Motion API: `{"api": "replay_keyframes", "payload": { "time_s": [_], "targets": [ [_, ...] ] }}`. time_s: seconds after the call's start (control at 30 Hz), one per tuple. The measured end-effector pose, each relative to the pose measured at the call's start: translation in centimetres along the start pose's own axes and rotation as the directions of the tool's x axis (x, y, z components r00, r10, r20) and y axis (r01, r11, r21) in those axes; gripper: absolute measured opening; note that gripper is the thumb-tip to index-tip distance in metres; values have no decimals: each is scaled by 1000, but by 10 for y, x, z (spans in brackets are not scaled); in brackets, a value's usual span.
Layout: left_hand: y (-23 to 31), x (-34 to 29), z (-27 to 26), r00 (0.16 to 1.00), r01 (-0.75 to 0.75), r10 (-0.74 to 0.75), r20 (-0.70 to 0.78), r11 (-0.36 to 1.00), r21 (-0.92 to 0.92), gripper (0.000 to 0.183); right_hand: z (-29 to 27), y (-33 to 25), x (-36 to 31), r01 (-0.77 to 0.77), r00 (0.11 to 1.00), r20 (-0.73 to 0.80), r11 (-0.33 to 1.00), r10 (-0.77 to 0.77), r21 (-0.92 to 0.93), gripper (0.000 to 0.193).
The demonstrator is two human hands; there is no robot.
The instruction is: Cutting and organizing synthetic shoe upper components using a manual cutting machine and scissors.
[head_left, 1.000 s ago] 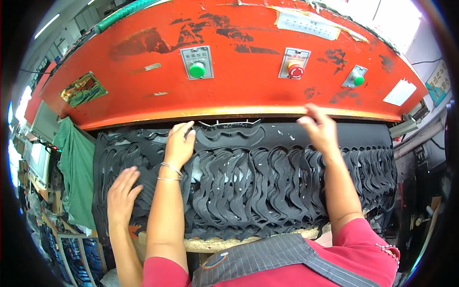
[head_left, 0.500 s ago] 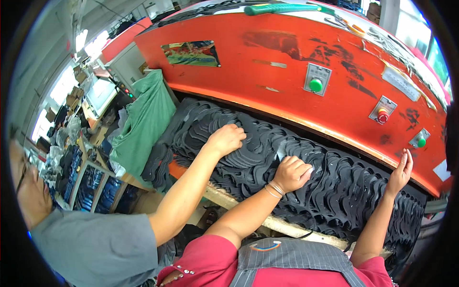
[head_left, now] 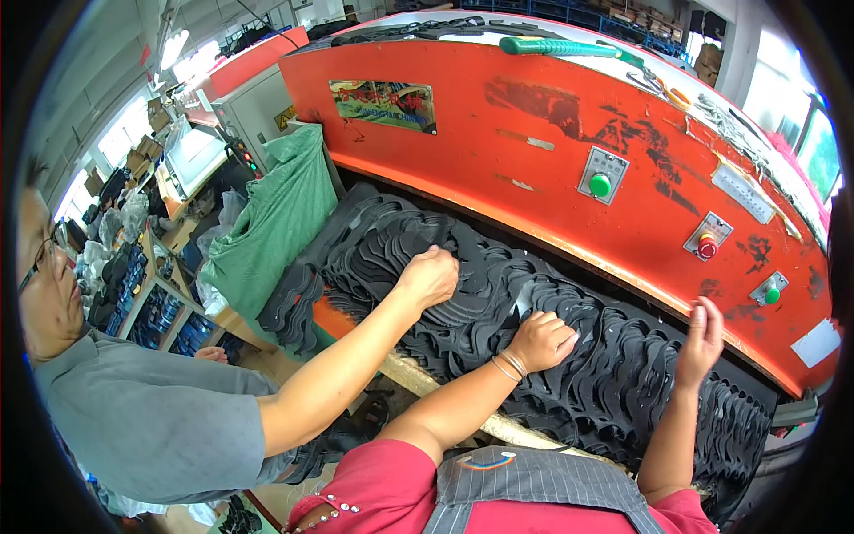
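A wide spread of black sheet material (head_left: pixel 614 374), cut into rows of curved strips, lies in front of me. My left hand (head_left: pixel 541 343) rests on it near the middle, fingers curled in; whatever they may hold is hidden. A thin bracelet circles that wrist. My right hand (head_left: pixel 701 343) is raised above the right part of the strips, fingers stretched upward and nothing seen in it. To the left of my left hand, a co-worker's hand (head_left: pixel 430 274) is closed over a fanned stack of black curved pieces (head_left: pixel 378 245).
Behind the strips stands a red machine panel (head_left: pixel 463 151) with a green button (head_left: pixel 600 185), a red knob (head_left: pixel 707 246) and another green button (head_left: pixel 772 295). A green-handled tool (head_left: pixel 551 46) lies on top. Green cloth (head_left: pixel 271 214) hangs at left, near a co-worker in grey (head_left: pixel 169 418).
My right hand has moved left, away from the panel's lower edge. My left hand stays on the strips. The view has shifted, showing more of the co-worker and a second hand of theirs.
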State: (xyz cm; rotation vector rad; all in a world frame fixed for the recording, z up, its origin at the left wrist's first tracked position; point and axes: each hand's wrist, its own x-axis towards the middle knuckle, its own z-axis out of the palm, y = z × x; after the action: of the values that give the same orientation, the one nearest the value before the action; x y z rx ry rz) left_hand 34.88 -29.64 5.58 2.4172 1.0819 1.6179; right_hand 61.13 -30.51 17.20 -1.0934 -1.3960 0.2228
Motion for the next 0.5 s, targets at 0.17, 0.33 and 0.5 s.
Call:
{"api": "replay_keyframes", "payload": {
  "time_s": [0.17,0.33,0.5],
  "targets": [
    [15,2,-7,992,84,-85,96,996,9,10,68,-53,-28,374,784,535,928,-315,-2,15],
    [79,-21,-23,933,180,-179,311,983,29,16,87,-45,-39,333,469,816,923,-339,192,17],
    [105,-61,-19,906,231,-220,361,973,12,25,104,-32,-38,195,213,931,946,-297,258,20]
  ]
}}
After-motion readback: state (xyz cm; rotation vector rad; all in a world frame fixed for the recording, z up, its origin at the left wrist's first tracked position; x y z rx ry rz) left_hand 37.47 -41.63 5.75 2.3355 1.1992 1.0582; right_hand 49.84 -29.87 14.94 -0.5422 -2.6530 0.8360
